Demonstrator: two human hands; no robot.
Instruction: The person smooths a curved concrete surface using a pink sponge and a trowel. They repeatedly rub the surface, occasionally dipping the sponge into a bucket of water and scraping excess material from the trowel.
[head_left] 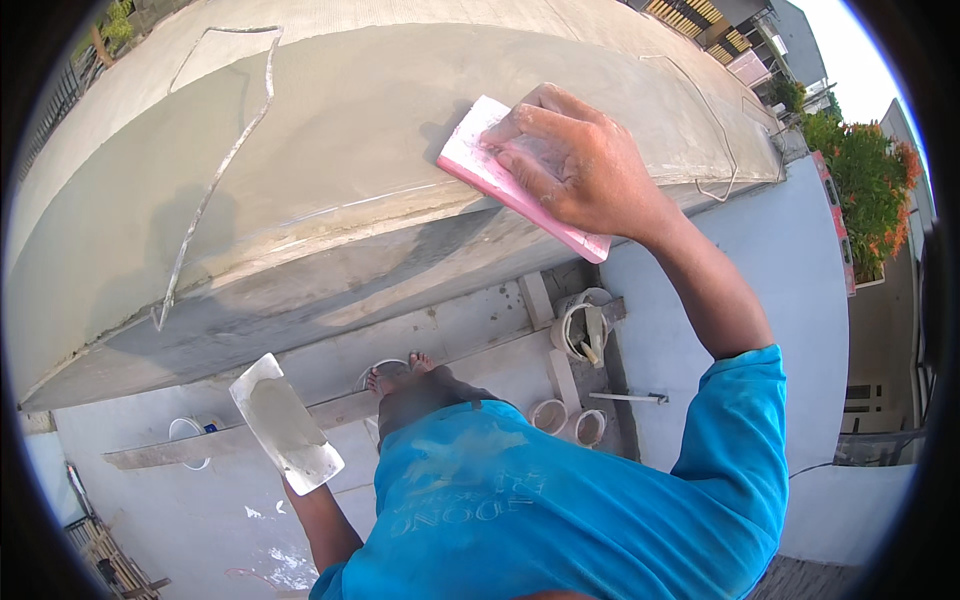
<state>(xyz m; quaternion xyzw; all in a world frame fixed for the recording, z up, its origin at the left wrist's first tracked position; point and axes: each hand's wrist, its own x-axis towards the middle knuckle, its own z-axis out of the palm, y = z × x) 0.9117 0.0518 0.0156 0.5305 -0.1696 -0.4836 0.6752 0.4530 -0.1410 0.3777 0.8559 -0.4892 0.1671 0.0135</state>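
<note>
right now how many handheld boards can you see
2: the pink board in the right hand, and the white board, with grey material on it, in the left hand.

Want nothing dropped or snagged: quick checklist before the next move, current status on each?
1. Float gripped by right hand: ok, fingers curled over it.
2. Float flat on grey plaster: cannot tell, contact side faces away.
3. Mortar on board: ok, a grey patch in the middle.
4. Left hand secure on board: cannot tell, mostly hidden beneath it.
5. Float clear of bent wires: ok, between them, touching neither.
6. Feet fully on plank: cannot tell, legs cover part of it.
</note>
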